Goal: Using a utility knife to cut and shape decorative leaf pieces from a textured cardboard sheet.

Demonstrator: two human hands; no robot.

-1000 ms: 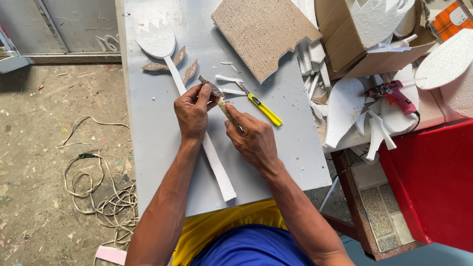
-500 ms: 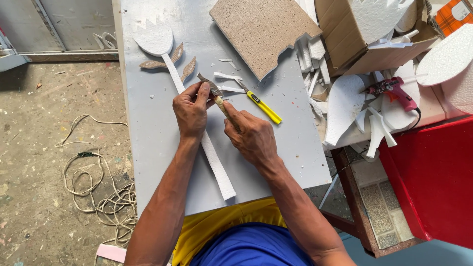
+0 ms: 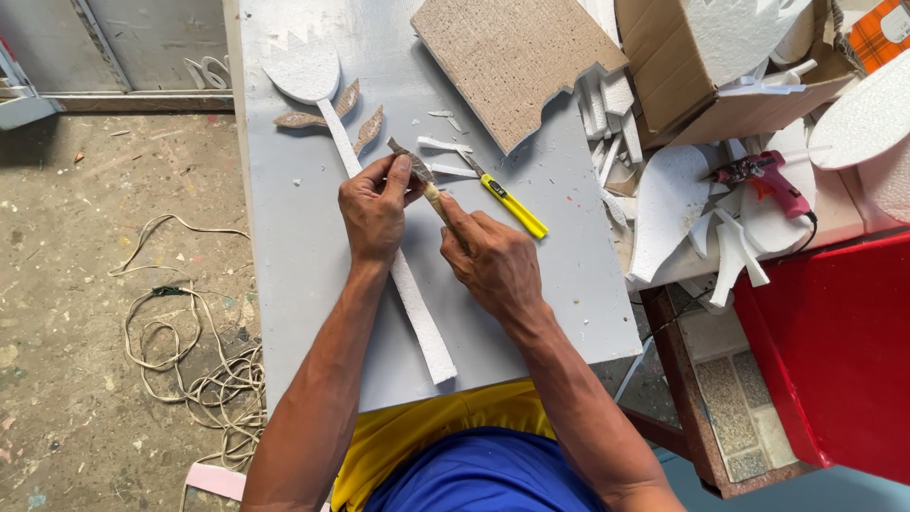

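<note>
Left hand [image 3: 374,204] fingers pinch a brown leaf piece [image 3: 409,161] above the foam stem [image 3: 412,303]; right hand [image 3: 493,261] fingers grip a thin stick [image 3: 434,199] against it, steadying the join.

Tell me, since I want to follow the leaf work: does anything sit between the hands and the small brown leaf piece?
Nothing visible does. The left hand already pinches the brown leaf piece at its fingertips, and the right hand brings a thin stick-like tool against it. The white foam stem lies under the hands, not between them.
</note>
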